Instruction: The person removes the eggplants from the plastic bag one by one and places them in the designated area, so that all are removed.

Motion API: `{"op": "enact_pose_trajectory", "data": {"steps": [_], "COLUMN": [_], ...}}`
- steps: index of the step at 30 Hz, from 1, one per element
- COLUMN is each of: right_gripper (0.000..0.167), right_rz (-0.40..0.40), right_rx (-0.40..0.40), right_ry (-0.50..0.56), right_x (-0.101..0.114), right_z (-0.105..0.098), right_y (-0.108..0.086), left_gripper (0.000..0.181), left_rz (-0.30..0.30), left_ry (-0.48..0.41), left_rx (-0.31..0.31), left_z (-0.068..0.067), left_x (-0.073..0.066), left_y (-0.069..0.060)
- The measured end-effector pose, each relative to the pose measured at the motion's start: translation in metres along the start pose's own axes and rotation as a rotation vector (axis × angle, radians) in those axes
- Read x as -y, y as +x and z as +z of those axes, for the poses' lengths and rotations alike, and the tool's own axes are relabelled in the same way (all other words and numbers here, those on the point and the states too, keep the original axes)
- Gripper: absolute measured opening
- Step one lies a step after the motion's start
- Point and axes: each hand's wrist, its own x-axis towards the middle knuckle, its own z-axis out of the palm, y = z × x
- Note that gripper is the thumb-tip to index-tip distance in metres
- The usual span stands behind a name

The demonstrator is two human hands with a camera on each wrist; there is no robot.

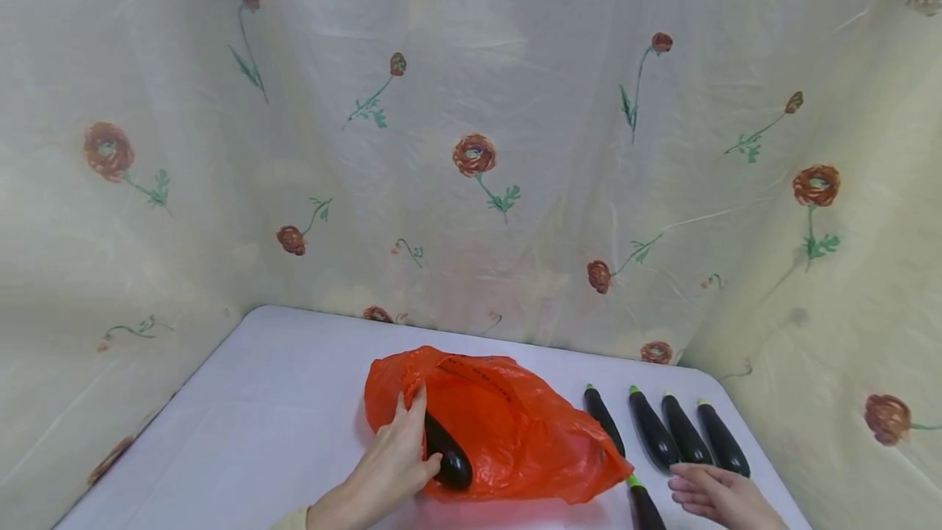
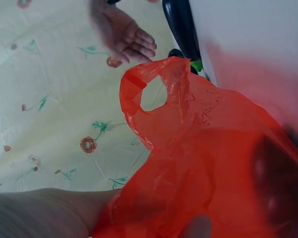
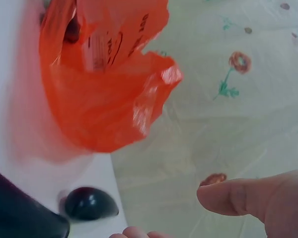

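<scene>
A red plastic bag (image 1: 515, 440) lies on the white table, its opening toward the left hand. The left hand (image 1: 393, 460) grips the bag's edge, with a dark eggplant (image 1: 450, 464) at its fingers and thumb, partly inside the bag. To the right of the bag, the right hand (image 1: 717, 493) is held over the near ends of several eggplants (image 1: 686, 432), fingers relaxed and holding nothing. The left wrist view shows the bag's handle loop (image 2: 131, 101) and the right hand (image 2: 126, 39) beyond it, palm showing.
More eggplants lie right of the bag, one beside it (image 1: 605, 419) and one nearer the front edge (image 1: 646, 508). The white table (image 1: 280, 399) extends left of the bag. A flower-patterned curtain (image 1: 552, 145) hangs behind and at both sides.
</scene>
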Motion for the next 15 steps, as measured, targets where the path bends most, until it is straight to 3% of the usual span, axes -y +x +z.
{"op": "enact_pose_trajectory", "data": {"steps": [8, 15], "right_gripper": [0.056, 0.063], "right_rz": [-0.095, -0.14], "right_rx": [0.22, 0.294], "right_ry": [0.083, 0.13], "right_x": [0.025, 0.047], "right_z": [-0.004, 0.005], "right_y": [-0.003, -0.004], "left_gripper": [0.093, 0.092], "left_rz": [0.006, 0.021], "left_ry": [-0.015, -0.015], "left_rx": [0.007, 0.015], "left_z": [-0.001, -0.001], "left_x": [0.0, 0.001], "left_y": [-0.001, -0.001]}}
